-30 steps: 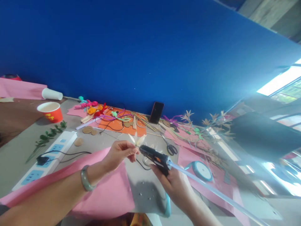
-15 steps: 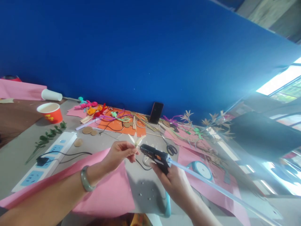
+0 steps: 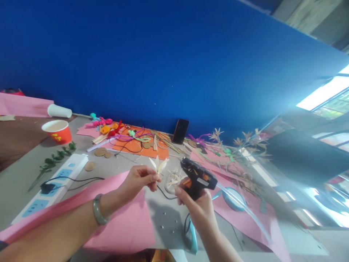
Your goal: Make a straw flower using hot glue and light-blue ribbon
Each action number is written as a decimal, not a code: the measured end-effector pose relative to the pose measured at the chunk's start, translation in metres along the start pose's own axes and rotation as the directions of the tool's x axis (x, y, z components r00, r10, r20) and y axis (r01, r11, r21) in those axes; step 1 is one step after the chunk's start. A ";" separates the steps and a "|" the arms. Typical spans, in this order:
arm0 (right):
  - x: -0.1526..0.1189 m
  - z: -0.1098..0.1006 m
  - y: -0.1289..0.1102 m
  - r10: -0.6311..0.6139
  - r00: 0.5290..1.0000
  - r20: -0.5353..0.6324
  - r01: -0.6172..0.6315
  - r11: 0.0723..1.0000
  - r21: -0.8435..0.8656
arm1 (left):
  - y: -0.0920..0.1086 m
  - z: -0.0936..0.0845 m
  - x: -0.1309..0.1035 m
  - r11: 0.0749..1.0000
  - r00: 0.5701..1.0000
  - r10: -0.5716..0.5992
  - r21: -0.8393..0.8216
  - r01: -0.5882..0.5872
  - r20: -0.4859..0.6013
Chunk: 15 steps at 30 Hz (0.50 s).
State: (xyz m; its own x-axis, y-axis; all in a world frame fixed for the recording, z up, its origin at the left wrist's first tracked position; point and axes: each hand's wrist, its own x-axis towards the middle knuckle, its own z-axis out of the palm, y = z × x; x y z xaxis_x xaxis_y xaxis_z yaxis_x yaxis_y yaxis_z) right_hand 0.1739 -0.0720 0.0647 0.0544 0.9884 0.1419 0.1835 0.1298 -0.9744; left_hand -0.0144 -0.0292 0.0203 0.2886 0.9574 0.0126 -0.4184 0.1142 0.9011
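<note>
My left hand (image 3: 143,178) is closed in a pinch on the base of a small pale flower (image 3: 158,166) with pointed petals. My right hand (image 3: 199,205) wraps round the handle of a black hot glue gun (image 3: 198,174), its nozzle pointing up and left, apart from the flower. A long clear glue stick (image 3: 242,205) sticks out of the gun's back end. Between the hands, a round clear dish (image 3: 172,181) holds pale petal-like pieces. Several tiny beads (image 3: 164,214) lie on the table just below.
A white power strip (image 3: 51,187) with a black plug lies at left, near a green leafy sprig (image 3: 56,159) and a red paper cup (image 3: 57,131). A phone (image 3: 180,131) leans on the blue wall. Pink paper (image 3: 124,229), a ribbon roll (image 3: 233,199) and dried flower stems (image 3: 240,167) lie about.
My right hand has drawn the glue gun away from the flower, to the right, and its nozzle tilts higher. My left hand stays almost in place with the flower.
</note>
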 end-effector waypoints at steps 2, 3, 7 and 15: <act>0.002 0.008 0.006 0.024 1.000 -0.016 -0.022 0.994 0.106 | -0.002 0.002 -0.002 1.000 1.000 -0.015 -0.014 0.016 0.011; 0.003 0.012 0.009 0.035 0.999 -0.033 -0.030 0.989 0.142 | -0.003 0.003 -0.002 1.000 1.000 -0.023 -0.019 0.023 0.016; 0.007 0.026 0.015 0.087 0.992 -0.094 -0.062 0.969 0.238 | -0.007 0.003 -0.004 0.999 0.998 -0.037 0.016 0.037 0.045; 0.009 0.040 0.011 0.133 0.985 -0.110 -0.088 0.937 0.338 | -0.013 0.003 -0.004 0.998 1.000 -0.006 0.066 0.004 0.029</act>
State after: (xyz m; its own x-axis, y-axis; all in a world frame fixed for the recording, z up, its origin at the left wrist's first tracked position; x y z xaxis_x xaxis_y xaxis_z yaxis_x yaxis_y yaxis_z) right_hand 0.1369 -0.0586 0.0485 0.1856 0.9822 0.0297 -0.1648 0.0609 -0.9844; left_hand -0.0078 -0.0352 0.0098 0.3157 0.9487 0.0193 -0.3596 0.1008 0.9276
